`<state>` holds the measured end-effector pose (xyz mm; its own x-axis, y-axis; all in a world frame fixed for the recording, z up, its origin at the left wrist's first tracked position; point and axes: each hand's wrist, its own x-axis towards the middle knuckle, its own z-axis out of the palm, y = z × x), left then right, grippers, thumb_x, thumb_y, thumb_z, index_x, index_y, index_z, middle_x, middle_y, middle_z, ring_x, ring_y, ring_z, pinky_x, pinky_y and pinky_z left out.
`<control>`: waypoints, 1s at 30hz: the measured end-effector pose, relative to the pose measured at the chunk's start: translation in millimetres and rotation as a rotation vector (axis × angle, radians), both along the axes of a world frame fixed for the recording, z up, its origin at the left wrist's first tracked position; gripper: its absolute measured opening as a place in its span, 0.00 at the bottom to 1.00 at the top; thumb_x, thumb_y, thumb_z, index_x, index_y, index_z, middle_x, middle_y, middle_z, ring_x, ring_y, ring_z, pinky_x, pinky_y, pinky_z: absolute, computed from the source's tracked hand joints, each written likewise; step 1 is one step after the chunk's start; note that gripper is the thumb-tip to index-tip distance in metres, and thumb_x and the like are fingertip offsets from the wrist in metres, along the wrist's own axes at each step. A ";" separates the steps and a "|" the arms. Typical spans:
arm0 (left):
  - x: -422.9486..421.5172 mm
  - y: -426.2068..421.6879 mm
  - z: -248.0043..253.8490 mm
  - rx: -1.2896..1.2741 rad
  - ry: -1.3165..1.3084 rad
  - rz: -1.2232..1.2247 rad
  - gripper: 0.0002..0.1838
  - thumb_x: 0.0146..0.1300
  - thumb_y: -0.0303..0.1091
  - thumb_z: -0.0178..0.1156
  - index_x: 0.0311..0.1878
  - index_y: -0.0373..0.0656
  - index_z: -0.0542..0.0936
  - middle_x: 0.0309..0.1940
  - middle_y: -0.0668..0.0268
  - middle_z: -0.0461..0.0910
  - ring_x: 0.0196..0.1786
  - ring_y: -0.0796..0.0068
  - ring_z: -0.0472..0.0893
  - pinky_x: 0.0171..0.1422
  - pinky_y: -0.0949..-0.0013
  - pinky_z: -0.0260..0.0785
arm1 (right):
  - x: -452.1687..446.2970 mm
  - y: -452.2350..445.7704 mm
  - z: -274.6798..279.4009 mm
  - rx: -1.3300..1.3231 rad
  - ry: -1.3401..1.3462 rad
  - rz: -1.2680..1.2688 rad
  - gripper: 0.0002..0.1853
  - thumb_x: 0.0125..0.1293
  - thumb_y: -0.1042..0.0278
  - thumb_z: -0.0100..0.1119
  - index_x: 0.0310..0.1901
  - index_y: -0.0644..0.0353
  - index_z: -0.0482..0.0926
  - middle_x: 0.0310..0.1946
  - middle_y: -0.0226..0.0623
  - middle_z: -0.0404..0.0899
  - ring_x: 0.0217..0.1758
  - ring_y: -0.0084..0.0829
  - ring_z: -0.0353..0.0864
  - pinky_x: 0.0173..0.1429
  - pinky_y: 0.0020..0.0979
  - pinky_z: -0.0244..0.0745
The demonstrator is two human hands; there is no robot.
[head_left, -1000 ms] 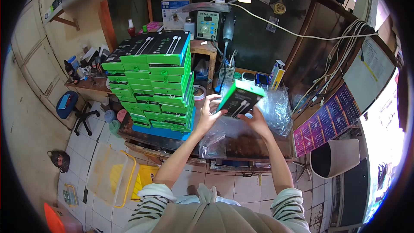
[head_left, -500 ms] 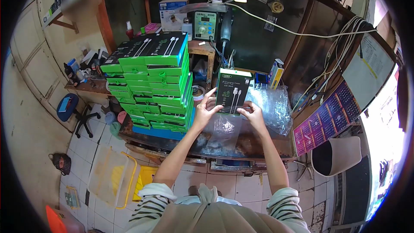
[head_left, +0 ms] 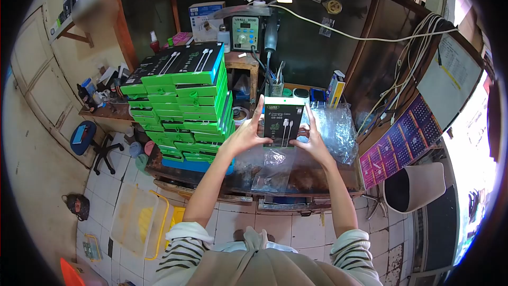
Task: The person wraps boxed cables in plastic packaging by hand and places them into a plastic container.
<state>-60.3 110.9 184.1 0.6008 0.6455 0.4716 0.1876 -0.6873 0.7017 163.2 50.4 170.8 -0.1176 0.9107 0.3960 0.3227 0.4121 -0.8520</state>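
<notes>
Between my two hands, a black charging cable box (head_left: 282,123) with a green top edge is held upright above the desk, its printed front facing me. My left hand (head_left: 248,133) grips its left side, thumb across the lower front corner. On the opposite side my right hand (head_left: 314,140) holds the lower right corner, with a finger up along the edge. Beneath the box, a clear plastic bag (head_left: 272,167) lies on the worn desktop. Left of my left hand rises a tall stack of similar black and green boxes (head_left: 182,92).
Clear plastic packaging (head_left: 336,132) lies on the desk at right. Behind stand a soldering station (head_left: 245,33), a pen holder (head_left: 275,86) and a yellow-blue box (head_left: 335,89). Cables (head_left: 402,69) hang by the calendar (head_left: 399,140). A clear bin (head_left: 138,220) and a chair (head_left: 415,188) stand below.
The charging cable box has come down slightly, still between both hands. The fingers of both hands now stretch up along its sides. My view has shifted a little.
</notes>
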 end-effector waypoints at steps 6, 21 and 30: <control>1.0 -0.5 -6.7 -0.034 0.033 -0.015 0.56 0.42 0.29 0.71 0.68 0.59 0.41 0.44 0.54 0.76 0.47 0.55 0.78 0.50 0.59 0.69 | 3.0 -0.6 -5.3 0.105 -0.201 -0.028 0.60 0.45 0.82 0.66 0.68 0.45 0.30 0.48 0.44 0.71 0.43 0.31 0.77 0.47 0.33 0.74; 6.6 2.4 -59.2 0.161 -0.155 0.098 0.13 0.49 0.32 0.66 0.36 0.36 0.76 0.37 0.60 0.79 0.39 0.65 0.80 0.45 0.68 0.73 | 0.5 -0.5 -32.4 0.359 -0.340 -0.142 0.12 0.50 0.75 0.64 0.38 0.61 0.76 0.40 0.41 0.75 0.45 0.40 0.76 0.47 0.34 0.72; 2.0 -23.1 -70.2 0.285 -0.057 0.137 0.08 0.50 0.29 0.64 0.31 0.39 0.75 0.42 0.63 0.78 0.40 0.64 0.80 0.41 0.68 0.74 | -6.6 -18.9 -63.8 0.326 -0.291 -0.176 0.09 0.52 0.75 0.62 0.36 0.62 0.76 0.42 0.40 0.75 0.44 0.40 0.77 0.46 0.34 0.73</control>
<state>-58.4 87.8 113.9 0.4845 0.5555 0.6758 0.2581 -0.8289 0.4963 156.6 31.5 107.0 -0.1209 0.7604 0.6382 0.6178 0.5608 -0.5511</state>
